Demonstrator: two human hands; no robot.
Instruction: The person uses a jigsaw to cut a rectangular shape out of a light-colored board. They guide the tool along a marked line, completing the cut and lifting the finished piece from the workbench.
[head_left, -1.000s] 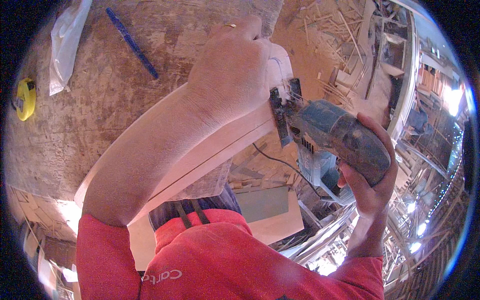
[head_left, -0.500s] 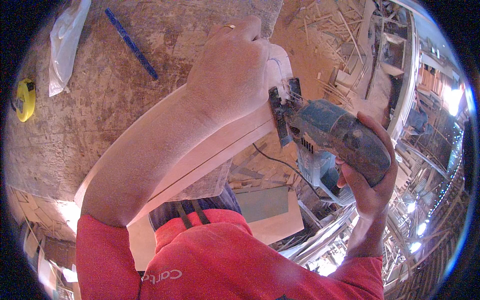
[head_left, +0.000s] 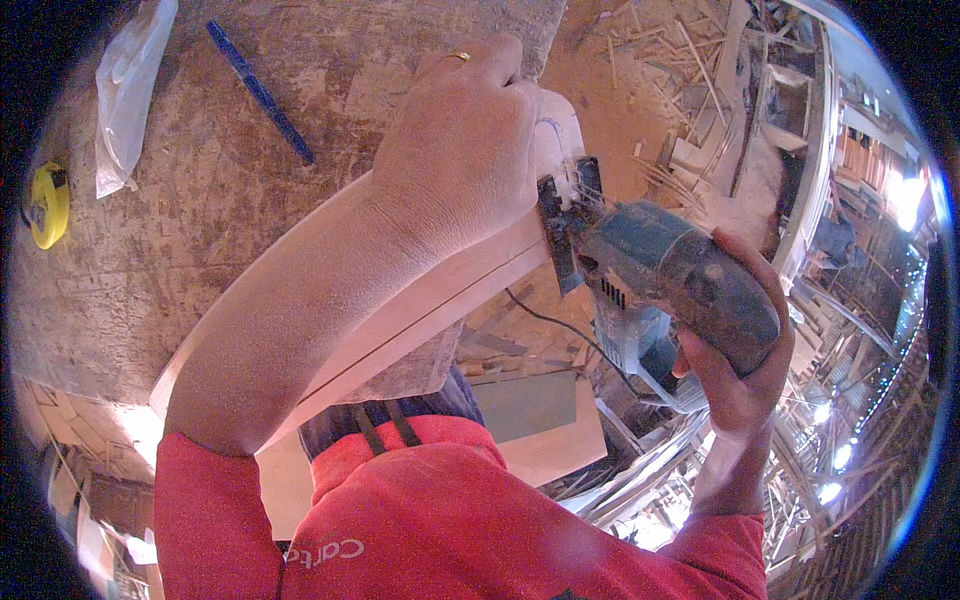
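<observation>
A pale wooden board [head_left: 430, 300] lies along the edge of the worktable, with a dark line along its length and a blue curved pencil-like mark near its rounded far end. My left hand [head_left: 460, 140] is closed over the board near that end, pressing or gripping it; its fingertips are hidden. In my right hand [head_left: 745, 370] is a dark teal jigsaw [head_left: 680, 270], held by its body. The jigsaw's black base plate sits against the board's far end, just right of my left hand. The blade itself is hard to make out.
On the scuffed worktable [head_left: 290, 60] lie a blue pen [head_left: 262, 95], a clear plastic bag [head_left: 135, 100] and a yellow tape measure [head_left: 48, 205]. A dark cord [head_left: 560, 322] hangs below the jigsaw. Wood scraps [head_left: 690, 60] and sawdust cover the floor at right.
Almost nothing differs. The jigsaw and both hands hold nearly the same place; the view has shifted very slightly.
</observation>
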